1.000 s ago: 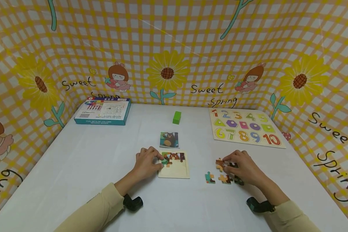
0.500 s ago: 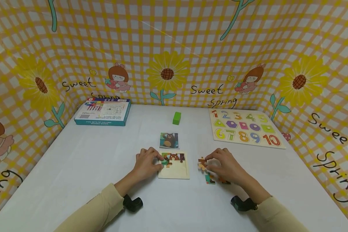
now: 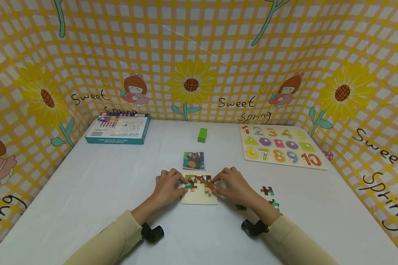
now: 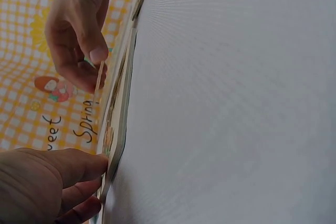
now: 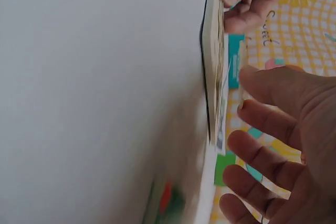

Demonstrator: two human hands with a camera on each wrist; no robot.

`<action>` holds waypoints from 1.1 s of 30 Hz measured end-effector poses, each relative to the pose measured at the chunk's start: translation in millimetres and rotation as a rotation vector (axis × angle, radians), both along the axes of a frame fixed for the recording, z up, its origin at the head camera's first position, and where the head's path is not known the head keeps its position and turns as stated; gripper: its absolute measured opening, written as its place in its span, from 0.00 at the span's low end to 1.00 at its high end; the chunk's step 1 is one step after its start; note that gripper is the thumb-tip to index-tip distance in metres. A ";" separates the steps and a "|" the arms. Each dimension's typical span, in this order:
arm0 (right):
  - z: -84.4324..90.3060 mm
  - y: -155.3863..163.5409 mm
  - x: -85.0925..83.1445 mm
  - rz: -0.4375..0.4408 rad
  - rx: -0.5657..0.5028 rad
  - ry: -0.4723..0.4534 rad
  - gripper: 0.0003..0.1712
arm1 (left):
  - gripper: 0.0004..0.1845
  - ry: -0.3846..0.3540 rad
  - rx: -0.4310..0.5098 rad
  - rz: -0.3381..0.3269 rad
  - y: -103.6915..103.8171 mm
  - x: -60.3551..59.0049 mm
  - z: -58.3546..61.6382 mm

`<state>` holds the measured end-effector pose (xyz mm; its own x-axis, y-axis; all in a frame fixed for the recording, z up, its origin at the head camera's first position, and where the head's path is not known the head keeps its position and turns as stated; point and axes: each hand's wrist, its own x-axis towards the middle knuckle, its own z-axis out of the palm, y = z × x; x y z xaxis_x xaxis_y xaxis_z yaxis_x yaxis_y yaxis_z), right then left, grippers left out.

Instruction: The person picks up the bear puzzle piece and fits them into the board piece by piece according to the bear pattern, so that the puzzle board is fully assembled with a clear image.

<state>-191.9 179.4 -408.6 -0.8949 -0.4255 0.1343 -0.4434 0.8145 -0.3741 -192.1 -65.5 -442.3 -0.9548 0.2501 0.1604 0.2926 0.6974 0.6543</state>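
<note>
A white bench (image 3: pixel 86 191) carries everything, walled on three sides by a yellow checked cloth with sunflowers (image 3: pixel 191 82). At the far right lies a number board (image 3: pixel 280 146) with coloured digits, and at the far left a blue box (image 3: pixel 118 128). A small picture card of a bear (image 3: pixel 193 160) lies in the middle, with a green block (image 3: pixel 202 134) beyond it. Just nearer than the card sits the puzzle tray (image 3: pixel 199 197), its upper row partly filled with brown and green pieces. The left hand (image 3: pixel 167 186) rests at the tray's left edge, its grip narrow, fingertips curled onto the tray's edge and the pieces there. The right hand (image 3: pixel 233 186) is at the tray's right edge, its grip a pinch on a brown puzzle piece (image 3: pixel 209 187) that lies over the tray's right side; the left wrist view shows that piece thin and edge-on between thumb and fingers (image 4: pixel 98 55). In the right wrist view the right fingers (image 5: pixel 273 90) spread loosely near the tray's edge. Loose pieces (image 3: pixel 267 191) lie on the bench to the right of the right forearm, near one another and well apart from the tray.
</note>
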 end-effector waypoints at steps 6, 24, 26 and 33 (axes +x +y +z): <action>-2.5 -14.2 -4.7 0.039 0.015 0.003 0.13 | 0.07 -0.010 0.000 0.006 1.0 0.0 0.7; -5.5 -30.0 -7.1 0.022 0.043 -0.008 0.12 | 0.07 -0.008 -0.017 0.006 1.9 2.5 3.9; -5.5 -31.2 -6.9 0.013 0.050 -0.014 0.12 | 0.07 -0.011 -0.018 0.006 2.0 2.7 4.8; -5.7 -32.5 -7.0 -0.009 0.060 -0.022 0.11 | 0.07 -0.005 -0.022 0.001 1.5 2.0 4.8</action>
<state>-198.8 146.9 -414.4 -0.9011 -0.4243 0.0889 -0.4283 0.8396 -0.3341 -190.1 -64.0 -437.5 -0.9559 0.2524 0.1503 0.2887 0.7120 0.6401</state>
